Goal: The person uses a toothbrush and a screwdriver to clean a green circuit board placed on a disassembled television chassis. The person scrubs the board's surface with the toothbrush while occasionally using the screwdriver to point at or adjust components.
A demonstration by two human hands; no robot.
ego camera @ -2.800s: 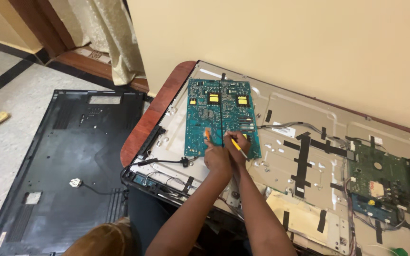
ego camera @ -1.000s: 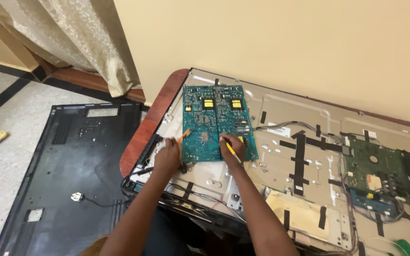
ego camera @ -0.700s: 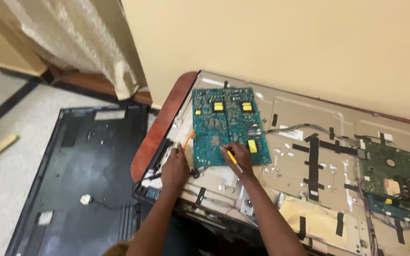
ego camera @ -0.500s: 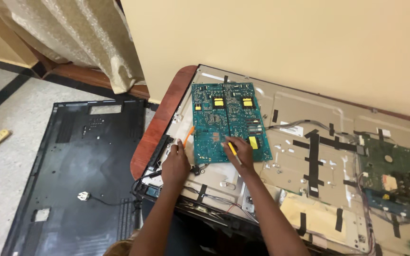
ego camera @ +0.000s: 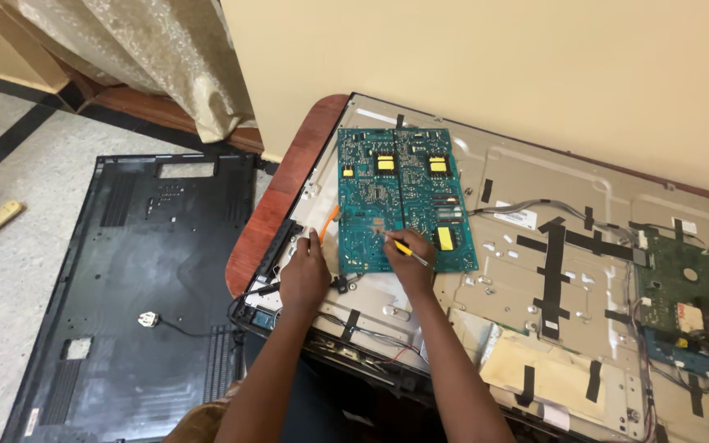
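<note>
Now we see the right hand [ego camera: 408, 261] pinching a yellow-handled tool [ego camera: 409, 252] over the teal circuit board's [ego camera: 404, 197] near edge, while the left hand [ego camera: 305, 275], fingers curled, rests just left of it.

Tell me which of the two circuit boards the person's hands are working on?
The large teal board at the panel's left end, with yellow parts on it. The right hand rests on it; the smaller dark green board lies far right, untouched.
</note>
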